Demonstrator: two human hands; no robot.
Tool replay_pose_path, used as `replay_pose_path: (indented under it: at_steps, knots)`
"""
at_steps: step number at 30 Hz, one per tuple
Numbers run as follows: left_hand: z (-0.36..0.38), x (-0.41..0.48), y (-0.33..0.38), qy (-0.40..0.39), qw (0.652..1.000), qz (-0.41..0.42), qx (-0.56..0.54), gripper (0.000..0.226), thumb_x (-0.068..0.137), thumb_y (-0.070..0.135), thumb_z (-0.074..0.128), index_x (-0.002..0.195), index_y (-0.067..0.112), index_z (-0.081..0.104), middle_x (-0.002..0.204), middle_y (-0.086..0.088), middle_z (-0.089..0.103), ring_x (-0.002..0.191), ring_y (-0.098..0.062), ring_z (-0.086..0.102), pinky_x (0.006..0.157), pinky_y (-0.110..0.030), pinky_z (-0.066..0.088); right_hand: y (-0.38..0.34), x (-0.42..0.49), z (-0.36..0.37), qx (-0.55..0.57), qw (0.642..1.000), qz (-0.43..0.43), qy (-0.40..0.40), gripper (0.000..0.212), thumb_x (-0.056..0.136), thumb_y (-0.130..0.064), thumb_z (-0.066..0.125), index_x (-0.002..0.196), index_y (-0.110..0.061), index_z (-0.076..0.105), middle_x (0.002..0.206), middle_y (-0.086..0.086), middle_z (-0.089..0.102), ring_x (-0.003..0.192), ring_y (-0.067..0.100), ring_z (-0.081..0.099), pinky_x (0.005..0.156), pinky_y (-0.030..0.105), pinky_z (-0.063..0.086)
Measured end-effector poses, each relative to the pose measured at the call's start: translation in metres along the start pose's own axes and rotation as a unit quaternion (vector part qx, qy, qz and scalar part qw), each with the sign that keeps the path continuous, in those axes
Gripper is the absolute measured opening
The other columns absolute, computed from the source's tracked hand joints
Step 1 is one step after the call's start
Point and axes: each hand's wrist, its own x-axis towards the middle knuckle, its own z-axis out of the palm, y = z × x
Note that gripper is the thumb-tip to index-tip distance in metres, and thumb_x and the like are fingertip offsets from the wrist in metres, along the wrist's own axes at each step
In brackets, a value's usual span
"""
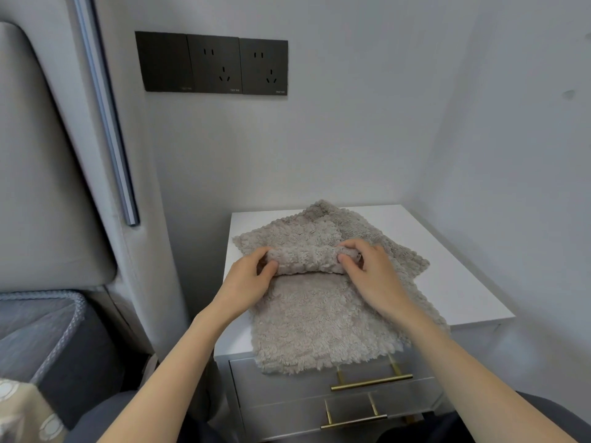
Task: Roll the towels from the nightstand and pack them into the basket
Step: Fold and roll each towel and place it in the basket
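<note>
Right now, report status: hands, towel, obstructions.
Left hand and right hand grip the towel at roll ends. Partly rolled on nightstand. No obstruction; basket not in view.

Pale grey walls [319, 148] meet in a corner at the right. A black panel [212, 63], one blank plate and two sockets, sits high on the back wall. A grey padded headboard [41, 187] fills the left, edged by a metal strip [105, 123], with a grey mattress [38, 330] below. The nightstand [447, 266] has a white top and grey drawers [287, 388] with brass handles [371, 383]. The light is soft and even.
</note>
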Motion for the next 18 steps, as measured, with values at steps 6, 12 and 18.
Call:
replay_pose_path:
  at_steps: [6, 12, 18]
  knots:
    - [0.003, 0.02, -0.001, -0.001, 0.998, -0.065, 0.019, 0.035, 0.1, 0.031, 0.041, 0.067, 0.022, 0.033, 0.063, 0.005, 0.039, 0.058, -0.013, 0.036, 0.057, -0.032, 0.026, 0.002, 0.024, 0.001, 0.095, 0.991, 0.087, -0.02, 0.027, 0.095, -0.043, 0.052, 0.116, -0.027, 0.051, 0.114, -0.012, 0.054, 0.105, 0.003, 0.047, 0.077, 0.017, 0.036]
    - [0.008, 0.031, 0.002, 0.04, 0.992, -0.113, 0.033, 0.036, 0.097, 0.032, 0.038, 0.065, 0.018, 0.031, 0.071, -0.013, 0.05, 0.075, -0.033, 0.047, 0.064, -0.036, 0.036, 0.002, 0.04, 0.013, 0.02, 0.994, 0.106, 0.031, 0.04, 0.094, -0.052, 0.049, 0.112, -0.016, 0.052, 0.088, -0.01, 0.055, 0.077, 0.004, 0.051, 0.064, 0.023, 0.041]
    - [0.011, 0.038, -0.002, 0.026, 0.988, -0.154, 0.012, 0.037, 0.093, 0.037, 0.04, 0.063, 0.019, 0.028, 0.063, -0.004, 0.042, 0.075, -0.035, 0.045, 0.067, -0.034, 0.032, -0.001, 0.048, 0.018, 0.002, 0.986, 0.161, 0.034, 0.047, 0.092, -0.055, 0.049, 0.117, -0.015, 0.053, 0.101, -0.001, 0.061, 0.11, 0.025, 0.053, 0.093, 0.045, 0.046]
